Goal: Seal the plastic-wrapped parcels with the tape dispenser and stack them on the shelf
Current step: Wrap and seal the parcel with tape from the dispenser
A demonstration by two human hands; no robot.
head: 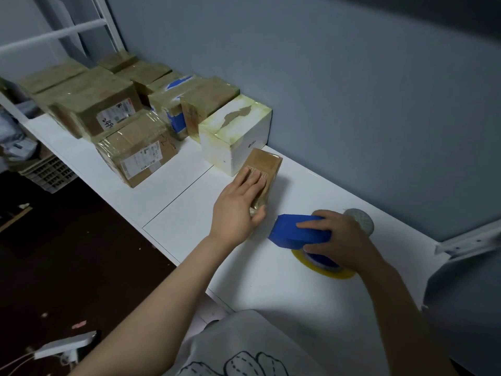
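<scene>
A small brown parcel wrapped in clear film is pressed onto the white tabletop by the left hand, whose fingers are laid straight along its top. Near its closer end, a blue tape dispenser is gripped from above by the right hand. A yellowish tape roll is seen beneath that hand. A white box stands just beside the parcel's far end, and taped cardboard parcels are ranged further left along the blue-grey wall.

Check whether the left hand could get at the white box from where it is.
Probably yes: the left hand rests on the small brown parcel just beside the white box, with nothing standing between them.
</scene>
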